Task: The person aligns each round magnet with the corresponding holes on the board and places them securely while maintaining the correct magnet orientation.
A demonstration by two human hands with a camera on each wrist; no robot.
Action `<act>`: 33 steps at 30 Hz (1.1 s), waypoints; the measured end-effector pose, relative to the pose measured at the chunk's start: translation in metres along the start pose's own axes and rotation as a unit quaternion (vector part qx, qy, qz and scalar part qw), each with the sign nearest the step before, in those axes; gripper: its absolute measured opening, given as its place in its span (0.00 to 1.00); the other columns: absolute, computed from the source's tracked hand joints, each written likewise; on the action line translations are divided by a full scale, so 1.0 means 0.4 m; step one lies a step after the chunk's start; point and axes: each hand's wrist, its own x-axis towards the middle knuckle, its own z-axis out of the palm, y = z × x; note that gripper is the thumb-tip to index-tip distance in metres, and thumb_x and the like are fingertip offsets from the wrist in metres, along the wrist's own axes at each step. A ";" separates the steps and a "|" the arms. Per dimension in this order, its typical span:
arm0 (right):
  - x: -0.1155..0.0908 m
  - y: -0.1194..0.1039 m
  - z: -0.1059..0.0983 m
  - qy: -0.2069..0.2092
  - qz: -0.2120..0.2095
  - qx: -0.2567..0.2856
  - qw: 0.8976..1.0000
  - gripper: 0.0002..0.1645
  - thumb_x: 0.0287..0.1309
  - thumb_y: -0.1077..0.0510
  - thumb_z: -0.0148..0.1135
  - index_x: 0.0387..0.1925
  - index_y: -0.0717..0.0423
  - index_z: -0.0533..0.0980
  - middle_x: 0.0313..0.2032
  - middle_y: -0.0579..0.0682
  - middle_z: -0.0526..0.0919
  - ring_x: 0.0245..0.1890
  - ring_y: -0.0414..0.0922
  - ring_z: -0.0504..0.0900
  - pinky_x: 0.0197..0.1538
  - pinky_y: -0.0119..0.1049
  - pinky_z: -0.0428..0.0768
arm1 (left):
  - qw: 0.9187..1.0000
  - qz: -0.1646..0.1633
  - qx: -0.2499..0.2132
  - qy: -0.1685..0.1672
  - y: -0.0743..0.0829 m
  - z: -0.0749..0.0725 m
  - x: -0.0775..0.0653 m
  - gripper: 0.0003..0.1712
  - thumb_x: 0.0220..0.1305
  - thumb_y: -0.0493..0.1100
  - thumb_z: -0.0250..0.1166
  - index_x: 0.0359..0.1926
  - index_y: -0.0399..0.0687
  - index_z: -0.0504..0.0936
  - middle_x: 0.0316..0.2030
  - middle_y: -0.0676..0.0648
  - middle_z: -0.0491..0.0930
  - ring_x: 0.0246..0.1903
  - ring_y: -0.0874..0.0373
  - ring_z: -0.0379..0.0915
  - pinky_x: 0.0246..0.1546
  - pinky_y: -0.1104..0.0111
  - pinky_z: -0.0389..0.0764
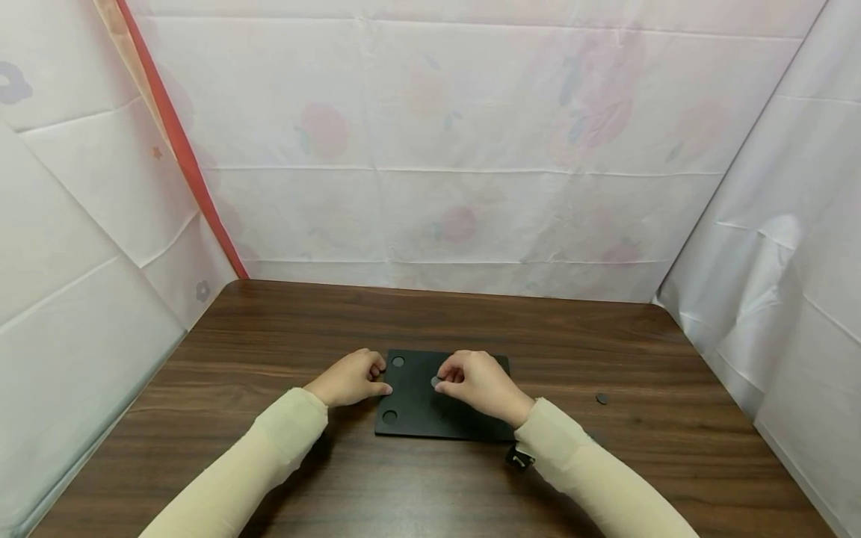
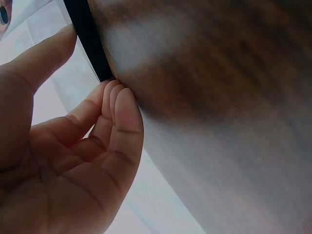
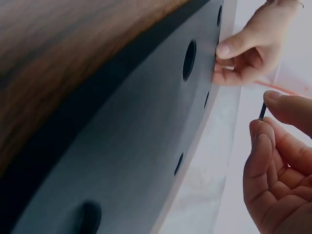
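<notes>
A flat black board (image 1: 430, 418) with round recesses lies on the table. My left hand (image 1: 351, 378) holds the board's left edge, thumb and curled fingertips against it; the left wrist view shows the thumb (image 2: 53, 48) apart from the bunched fingers along that edge. Over the middle of the board, my right hand (image 1: 486, 385) pinches a small dark grey disc (image 1: 435, 382) between thumb and fingertips. From the right wrist, this disc (image 3: 263, 110) appears edge-on, raised off the board's face. The right hand covers part of the board.
Another small dark disc (image 1: 602, 399) lies on the wooden table (image 1: 323, 321) to the right of the board. A small black device (image 1: 519, 457) sits at the right cuff. White patterned sheets (image 1: 430, 149) hang behind the table and along both sides.
</notes>
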 end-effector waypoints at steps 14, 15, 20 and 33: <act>0.033 -0.033 0.051 -0.039 -0.016 -0.001 0.999 0.07 0.59 0.55 0.69 0.38 0.52 0.84 0.32 0.42 0.82 0.28 0.33 0.76 0.33 0.26 0.77 | 1.000 0.001 0.010 0.007 -0.001 0.002 0.004 0.23 0.58 0.45 0.73 0.50 0.37 0.78 0.43 0.45 0.77 0.42 0.55 0.74 0.49 0.58 0.79; 0.035 -0.034 0.054 -0.039 -0.018 -0.001 0.999 0.07 0.59 0.55 0.69 0.38 0.52 0.84 0.32 0.42 0.82 0.28 0.33 0.76 0.33 0.26 0.77 | 1.000 0.000 0.009 0.007 -0.001 0.002 0.004 0.23 0.58 0.45 0.73 0.50 0.37 0.78 0.43 0.45 0.77 0.42 0.55 0.74 0.49 0.58 0.79; 0.044 -0.033 0.068 -0.041 -0.024 0.001 0.999 0.06 0.58 0.55 0.69 0.37 0.51 0.84 0.32 0.42 0.82 0.28 0.32 0.76 0.33 0.25 0.77 | 1.000 -0.002 0.008 0.007 -0.001 0.002 0.005 0.23 0.58 0.45 0.73 0.50 0.37 0.78 0.42 0.45 0.77 0.42 0.55 0.74 0.48 0.58 0.79; 0.057 -0.046 0.110 -0.076 -0.030 -0.023 0.996 0.06 0.57 0.54 0.70 0.36 0.50 0.86 0.32 0.41 0.82 0.27 0.29 0.75 0.33 0.23 0.76 | 1.000 -0.004 0.008 0.005 -0.002 0.002 0.006 0.23 0.58 0.45 0.73 0.50 0.37 0.79 0.42 0.45 0.78 0.41 0.55 0.75 0.47 0.59 0.80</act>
